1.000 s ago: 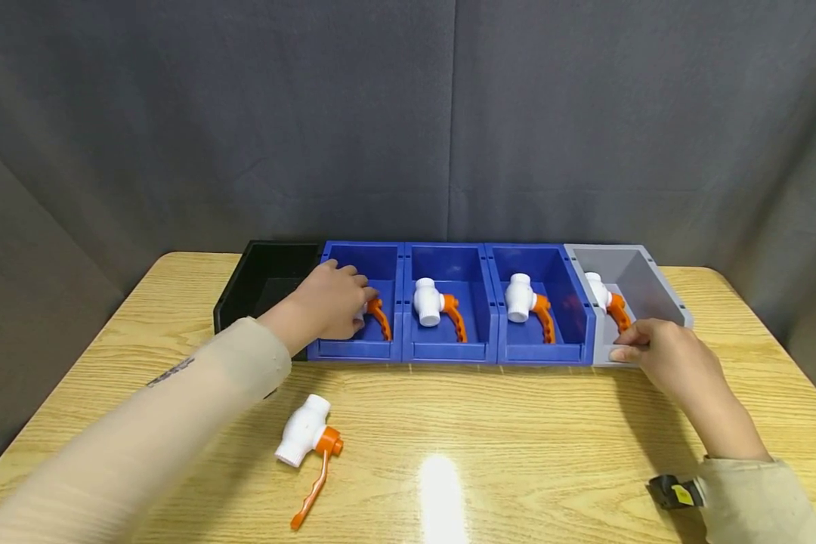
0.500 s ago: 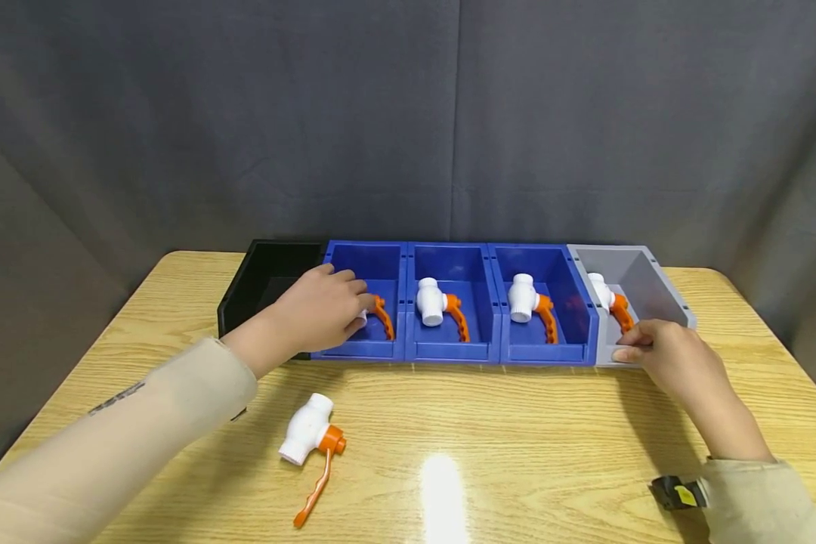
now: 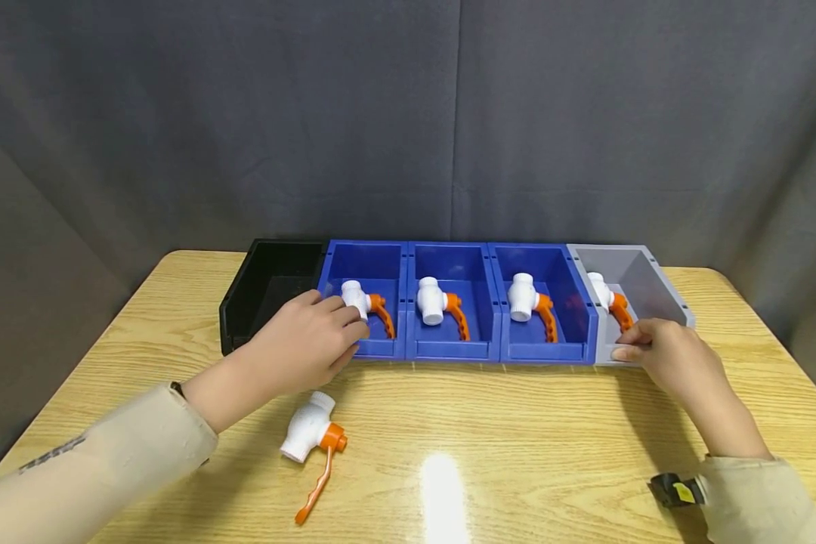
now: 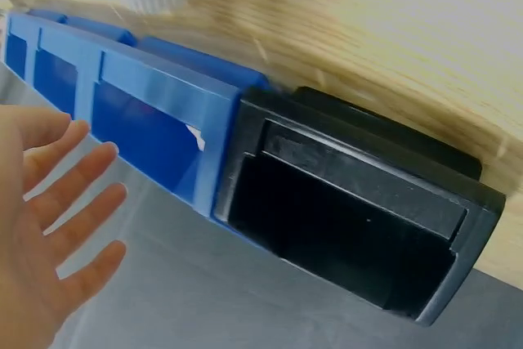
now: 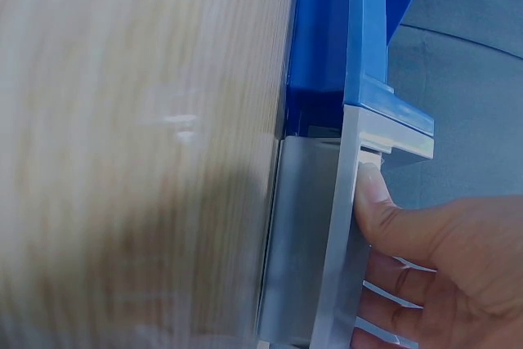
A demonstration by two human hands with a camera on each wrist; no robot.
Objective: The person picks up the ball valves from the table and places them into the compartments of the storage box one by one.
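Note:
My left hand [image 3: 313, 344], its fingers loosely spread and holding nothing in the left wrist view, hovers before the left blue bin [image 3: 374, 349]. Inside that bin lies a white ball valve [image 3: 355, 295] with an orange lever, partly behind the hand. Below the hand, another white ball valve [image 3: 307, 427] with an orange lever rests on the table. My right hand [image 3: 683, 366] pinches the front lip of the grey bin [image 3: 666, 298], thumb outside and fingers inside, as the right wrist view shows. A white ball valve [image 3: 600, 289] lies in the grey bin.
The middle blue bin [image 3: 449, 350] and right blue bin [image 3: 544, 352] hold one similar valve each. A black bin [image 3: 234, 302] ends the row at left. A grey curtain [image 3: 408, 113] hangs behind the wooden table [image 3: 517, 431].
My left hand has drawn back out of the left blue bin toward me and to the left, uncovering the valve inside. My right hand has stayed on the grey bin's lip.

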